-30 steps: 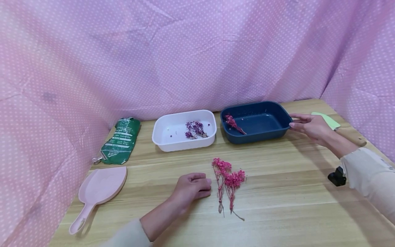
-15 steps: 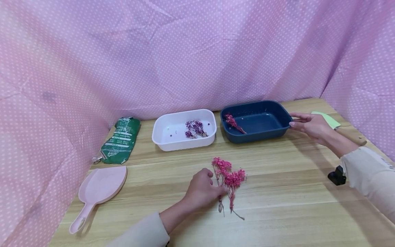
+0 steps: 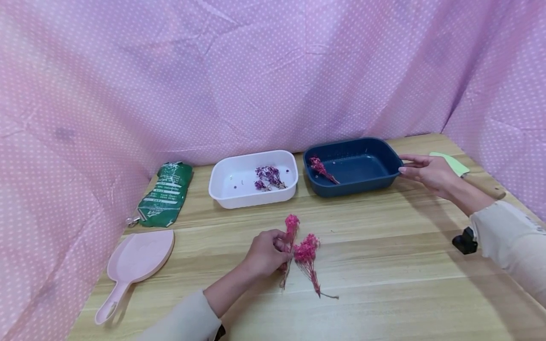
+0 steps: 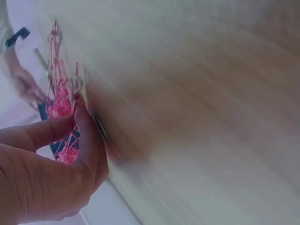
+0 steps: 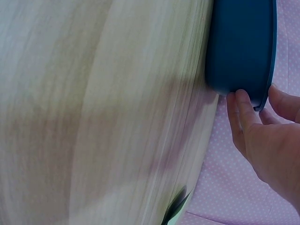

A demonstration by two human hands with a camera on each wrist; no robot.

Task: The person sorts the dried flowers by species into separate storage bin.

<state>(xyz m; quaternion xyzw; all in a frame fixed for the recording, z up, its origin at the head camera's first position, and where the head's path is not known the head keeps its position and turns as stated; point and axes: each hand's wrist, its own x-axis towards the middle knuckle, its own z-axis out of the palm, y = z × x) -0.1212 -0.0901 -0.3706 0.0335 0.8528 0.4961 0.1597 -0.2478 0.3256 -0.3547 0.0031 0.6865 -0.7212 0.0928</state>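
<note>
In the head view my left hand (image 3: 265, 253) pinches a sprig of pink dried flowers (image 3: 292, 226) by its stems, between thumb and fingers. A second pink sprig (image 3: 307, 248) lies just right of it, its tied stem pointing toward me. The left wrist view shows the fingertips (image 4: 80, 112) meeting on the stems. My right hand (image 3: 435, 176) holds the right end of a dark blue plastic basin (image 3: 354, 185), thumb at the rim and fingers against the outer wall (image 5: 239, 51). Inside that basin is a darker pink sprig (image 3: 323, 170).
A white basin (image 3: 251, 201) with purple dried flowers (image 3: 270, 176) stands left of the blue one. A green packet (image 3: 166, 194) and a pink dustpan (image 3: 138, 258) lie at the left. Behind my right hand is a light green blade-like tool (image 3: 452, 163). Polka-dot cloth (image 3: 256, 85) hangs behind.
My left hand has reached right to the pink sprigs, taken one by the stems and drawn it left. The other sprig has shifted left too. My right hand stays on the blue basin.
</note>
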